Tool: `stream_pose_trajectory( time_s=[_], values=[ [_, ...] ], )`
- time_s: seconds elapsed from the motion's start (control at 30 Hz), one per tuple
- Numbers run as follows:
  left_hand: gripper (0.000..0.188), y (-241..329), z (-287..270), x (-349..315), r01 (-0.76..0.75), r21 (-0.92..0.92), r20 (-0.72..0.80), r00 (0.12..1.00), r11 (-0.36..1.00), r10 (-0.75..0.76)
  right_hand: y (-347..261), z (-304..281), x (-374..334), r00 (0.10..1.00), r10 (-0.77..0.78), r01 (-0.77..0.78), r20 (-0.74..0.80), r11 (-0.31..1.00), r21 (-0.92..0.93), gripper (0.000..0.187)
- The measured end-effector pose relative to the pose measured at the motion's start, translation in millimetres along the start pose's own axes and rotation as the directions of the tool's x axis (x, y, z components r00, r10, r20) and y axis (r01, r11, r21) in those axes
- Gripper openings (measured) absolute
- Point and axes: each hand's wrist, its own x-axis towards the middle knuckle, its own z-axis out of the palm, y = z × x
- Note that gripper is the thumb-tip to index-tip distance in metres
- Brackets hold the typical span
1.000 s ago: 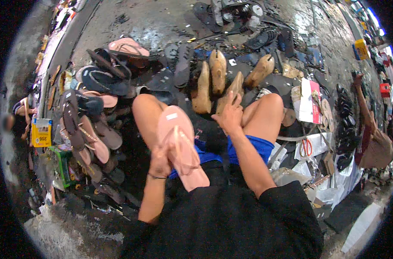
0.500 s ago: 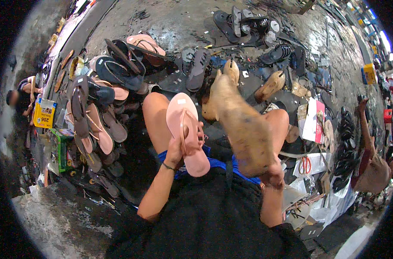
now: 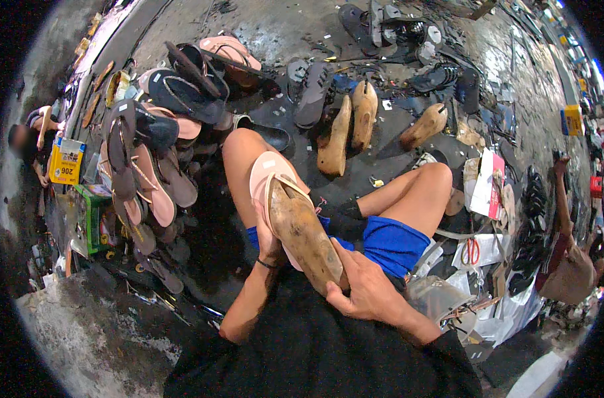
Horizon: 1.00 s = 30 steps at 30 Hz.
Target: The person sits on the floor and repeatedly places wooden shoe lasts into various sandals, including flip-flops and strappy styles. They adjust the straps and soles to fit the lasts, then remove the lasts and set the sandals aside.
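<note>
My left hand (image 3: pixel 266 233) is wrapped round the left edge of a pink flip-flop (image 3: pixel 265 171), with most of its fingers hidden under the sole. A worn wooden shoe last (image 3: pixel 303 232) lies along the top of the sandal. Its toe end sits under the sandal's V-shaped strap (image 3: pixel 274 180). At the last's heel end, my right hand (image 3: pixel 372 286) grips the wood between thumb and fingers. The last covers most of the footbed. Both things are above my lap.
Two more wooden lasts (image 3: pixel 332 142) stand ahead on the dark floor, with a third (image 3: pixel 425 127) farther right. Piled sandals (image 3: pixel 157 179) lie at left. Red scissors (image 3: pixel 470 252) rest on paper at right. Other people (image 3: pixel 571 265) sit at both sides.
My right hand has brought the wooden last leftward onto the flip-flop, and its toe end is now under the strap. The flip-flop has shifted slightly left and tilted.
</note>
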Motion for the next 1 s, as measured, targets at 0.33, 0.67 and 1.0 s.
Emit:
stream_pose_trajectory(
  time_s=[0.33, 0.67, 1.0],
  values=[
    [0.088, -11, 8, -5, 0.041, -0.224, 0.123, 0.992, 0.974, -0.013, -21, 1, 23, 0.973, -0.044, 0.008, -0.227, 0.988, -0.157, 0.067],
    [0.083, -10, 8, 8, -0.029, 0.031, -0.199, 0.979, 0.999, 0.035, 0, 64, 92, 0.811, -0.205, 0.138, -0.547, 0.977, -0.160, 0.067],
    [0.067, 21, 52, 52, -0.151, 0.205, 0.207, 0.972, 0.967, 0.108, 3, 14, 96, 0.577, -0.343, 0.186, -0.741, 0.939, -0.289, 0.075]
  ],
)
